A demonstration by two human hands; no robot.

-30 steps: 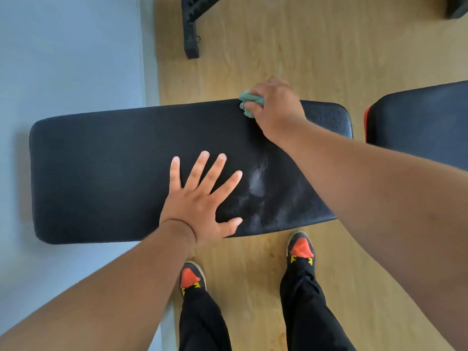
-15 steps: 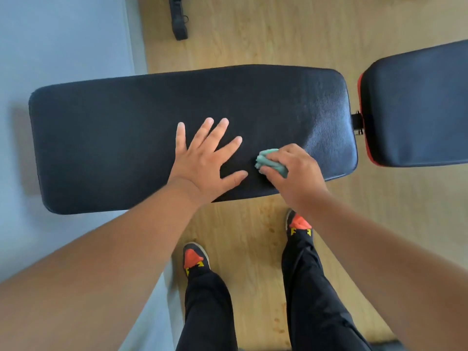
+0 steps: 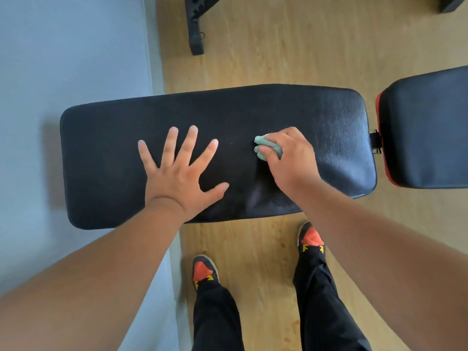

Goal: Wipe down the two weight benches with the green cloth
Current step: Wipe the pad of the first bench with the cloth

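A long black padded bench pad point(image 3: 106, 158) lies across the middle of the view. My left hand point(image 3: 181, 173) rests flat on it with fingers spread, holding nothing. My right hand point(image 3: 288, 158) is closed on a bunched green cloth point(image 3: 268, 146) and presses it onto the pad just right of centre; only the cloth's left end shows past my fingers. A faint smeared patch shows on the pad below my right wrist. A second black pad with red trim point(image 3: 428, 127) sits at the right, joined by a metal hinge point(image 3: 376, 144).
Wooden floor point(image 3: 278, 46) runs under and behind the bench, a pale blue floor area point(image 3: 63, 46) lies to the left. A black metal frame leg point(image 3: 196, 34) stands at the top. My two feet in black and orange shoes stand close to the bench's near edge.
My right hand with the cloth went from the pad's far edge to its near edge, then back up to the middle. My left hand stayed flat on the pad.
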